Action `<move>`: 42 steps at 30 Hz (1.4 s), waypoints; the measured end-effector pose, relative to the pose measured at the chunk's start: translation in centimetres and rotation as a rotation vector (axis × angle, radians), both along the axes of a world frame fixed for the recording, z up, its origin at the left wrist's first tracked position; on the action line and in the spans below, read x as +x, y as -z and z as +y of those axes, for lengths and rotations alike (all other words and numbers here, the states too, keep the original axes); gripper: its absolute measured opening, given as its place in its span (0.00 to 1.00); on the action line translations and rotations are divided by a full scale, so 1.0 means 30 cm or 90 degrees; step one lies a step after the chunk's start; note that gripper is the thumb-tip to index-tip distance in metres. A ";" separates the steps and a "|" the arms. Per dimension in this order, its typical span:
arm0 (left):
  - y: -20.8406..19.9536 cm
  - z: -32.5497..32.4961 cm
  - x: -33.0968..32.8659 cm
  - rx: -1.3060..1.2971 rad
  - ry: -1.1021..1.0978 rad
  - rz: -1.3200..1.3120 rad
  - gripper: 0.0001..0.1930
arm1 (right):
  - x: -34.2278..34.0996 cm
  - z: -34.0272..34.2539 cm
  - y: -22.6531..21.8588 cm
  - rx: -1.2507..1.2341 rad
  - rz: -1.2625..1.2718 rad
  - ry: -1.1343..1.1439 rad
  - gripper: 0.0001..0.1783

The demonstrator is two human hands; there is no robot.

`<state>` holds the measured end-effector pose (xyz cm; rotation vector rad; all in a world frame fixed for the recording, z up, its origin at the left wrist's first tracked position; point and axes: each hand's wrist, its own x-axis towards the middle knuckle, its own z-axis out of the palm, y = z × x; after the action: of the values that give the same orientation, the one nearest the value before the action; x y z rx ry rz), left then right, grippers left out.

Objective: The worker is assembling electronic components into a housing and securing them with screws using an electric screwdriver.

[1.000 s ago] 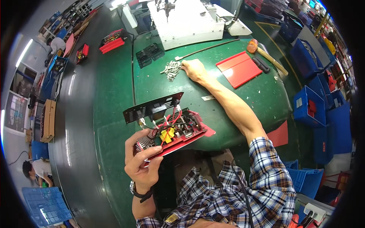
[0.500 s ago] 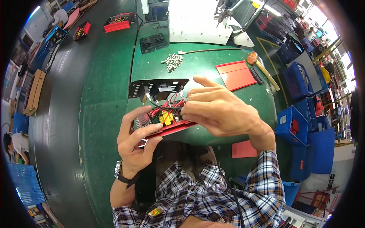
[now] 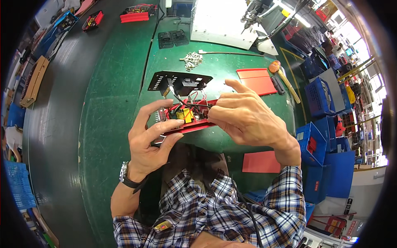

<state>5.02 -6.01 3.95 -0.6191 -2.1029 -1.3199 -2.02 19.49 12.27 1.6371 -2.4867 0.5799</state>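
A red metal housing (image 3: 198, 126), open at the top, holds a circuit board with red and black wires and a yellow-wrapped transformer (image 3: 187, 115). My left hand (image 3: 148, 140) grips its left end, thumb below and fingers over the near wall and the end. A black end panel (image 3: 166, 78) with slots and sockets stands beyond the housing, joined to it by wires. At the housing's right end my right hand (image 3: 250, 118) is closed in a pinch, index finger raised. A black wire (image 3: 202, 105) runs into that pinch; the fingertips themselves are partly hidden.
On the green table (image 3: 111, 107) lie small metal parts (image 3: 192, 60), a cable (image 3: 231, 53), black panels (image 3: 173, 39), a red cover (image 3: 256, 81), a black tool (image 3: 277, 85) and a mallet (image 3: 289, 84). A white box (image 3: 223, 25) stands behind; blue bins (image 3: 310, 142) are at right.
The whole view has shifted, so the table's things sit a little further right and higher. Both hands keep their hold at the housing, which has tilted slightly.
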 end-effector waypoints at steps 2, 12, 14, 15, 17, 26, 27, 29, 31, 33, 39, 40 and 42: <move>0.002 0.002 -0.004 0.005 0.001 0.000 0.18 | 0.011 0.000 -0.001 -0.007 0.014 0.012 0.06; -0.007 -0.009 -0.024 -0.007 0.002 0.010 0.18 | -0.027 0.017 0.018 -0.030 -0.031 0.005 0.07; -0.008 -0.017 -0.024 -0.016 -0.003 0.016 0.18 | -0.036 0.015 0.035 -0.051 0.032 0.017 0.10; -0.009 -0.017 -0.024 -0.010 0.011 0.005 0.17 | -0.040 0.014 0.042 -0.056 0.033 0.013 0.10; -0.008 -0.019 -0.030 -0.013 0.032 0.005 0.17 | -0.046 0.018 0.048 -0.095 -0.081 0.012 0.12; 0.013 -0.003 0.001 -0.041 0.075 0.012 0.15 | -0.417 -0.026 0.129 -0.109 -0.580 -0.087 0.31; 0.019 -0.002 0.000 -0.041 0.065 0.005 0.15 | -0.468 -0.043 0.183 -0.092 -0.743 -0.209 0.33; 0.018 -0.007 -0.002 -0.053 0.067 0.007 0.14 | -0.479 -0.108 0.205 0.034 -0.788 -0.188 0.41; 0.029 -0.010 -0.003 -0.045 0.054 0.021 0.14 | -0.476 -0.131 0.192 0.152 -0.639 -0.174 0.41; 0.019 -0.017 0.007 -0.053 0.044 0.018 0.13 | -0.402 -0.126 0.111 0.113 -0.686 -0.090 0.37; 0.028 -0.019 -0.015 -0.060 0.057 0.035 0.13 | -0.386 -0.074 0.076 0.125 -0.622 -0.149 0.40; 0.029 -0.017 -0.011 -0.060 0.054 0.037 0.13 | -0.367 -0.088 0.061 0.105 -0.617 -0.130 0.43; 0.032 -0.005 -0.001 -0.017 0.023 0.022 0.13 | -0.317 -0.087 0.020 0.077 -0.528 -0.106 0.44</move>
<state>4.99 -6.16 2.99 -0.6900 -2.0932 -1.2936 -11.54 16.87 11.68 1.9449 -2.9607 1.3982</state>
